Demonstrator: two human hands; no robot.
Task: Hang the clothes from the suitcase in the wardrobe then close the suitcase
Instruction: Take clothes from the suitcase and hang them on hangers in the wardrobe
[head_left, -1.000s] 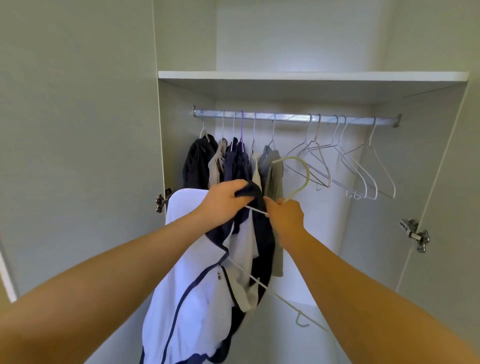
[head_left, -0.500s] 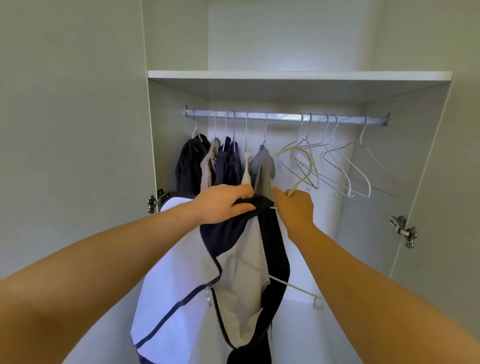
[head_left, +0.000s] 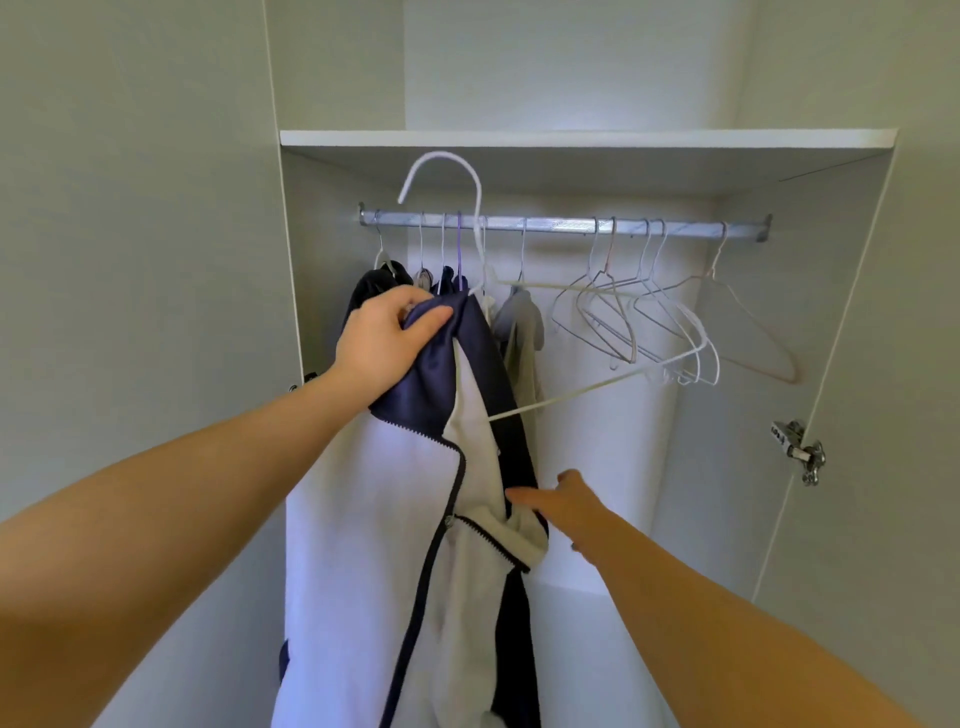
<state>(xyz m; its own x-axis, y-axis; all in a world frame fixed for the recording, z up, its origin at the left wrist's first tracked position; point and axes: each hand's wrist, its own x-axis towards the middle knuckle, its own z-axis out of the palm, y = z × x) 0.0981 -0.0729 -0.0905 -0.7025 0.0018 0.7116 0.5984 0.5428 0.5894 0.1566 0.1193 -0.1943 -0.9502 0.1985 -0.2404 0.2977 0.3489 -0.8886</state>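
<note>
Here's the open white wardrobe (head_left: 753, 312), and front and centre is the soft white zip-up jacket with navy collar and trim (head_left: 374, 519), held up just in front of the silver metal rail (head_left: 561, 224) and not yet hung.

It drapes limp with its long axis straight down: collar at the top, hem running out of the bottom of the shot, open zip front turned to the right. It looks light and floppy, with a smooth fabric that could slide, so the collar and shoulder seam are the places to hold.

On the rail's left hang 5 or so dark and grey garments (head_left: 519, 322), and to the right is a cluster of bare wire hangers (head_left: 613, 322).

The thin white plastic hanger (head_left: 441, 154) is stiff and tilted. Its hook rises above the rail and curls open to the left, and 1 arm pokes out bare to the right, so that shoulder looks undressed.

The left hand (head_left: 384, 343) is clenched round the navy collar. The right hand (head_left: 566, 506) is loose with its fingers straight, reaching for the lower front edge, and whether it touches is hard to say.

The suitcase isn't in view.
</note>
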